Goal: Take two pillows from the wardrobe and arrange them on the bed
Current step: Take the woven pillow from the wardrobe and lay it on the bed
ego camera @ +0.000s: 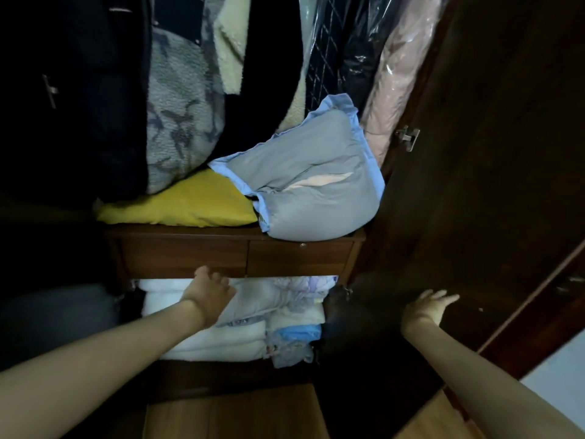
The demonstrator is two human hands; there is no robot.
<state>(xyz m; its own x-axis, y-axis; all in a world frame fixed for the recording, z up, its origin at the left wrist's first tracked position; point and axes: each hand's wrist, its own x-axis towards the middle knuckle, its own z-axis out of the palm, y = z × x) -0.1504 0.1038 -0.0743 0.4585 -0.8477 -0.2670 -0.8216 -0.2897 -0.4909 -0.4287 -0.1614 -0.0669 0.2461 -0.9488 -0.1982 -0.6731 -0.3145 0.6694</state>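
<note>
Reaching into the open wardrobe (493, 185), the person has both hands empty; the left hand (210, 296) stretches toward the drawer unit (234, 258) with its fingers (218, 278) loosely curled and slightly apart, pinching nothing, and whether the tips touch the drawer front I cannot tell; the right hand (425, 307) lies flat with its fingers spread on or just off the dark door panel, most likely to keep the door swung wide so the shelf stays reachable.

Above and beyond the left fingertips, on top of the drawer unit, sit the two pillows; the grey pillow with a blue border (313, 182) is folded over and slumps against the hanging clothes, its lower edge bulging past the shelf lip, probably because it was stuffed into a narrow gap; the yellow pillow (180, 204) lies flat beside it, up and to the left of the fingertips, with one corner tucked under the grey one; neither has been grasped.

Just past the left fingers and below them, the lower compartment holds stacked folded bedding (221, 340), white at the left, patterned and blue at the right; higher than both hands, the rail section is packed with hanging coats (183, 115), some in clear plastic covers (357, 52).
</note>
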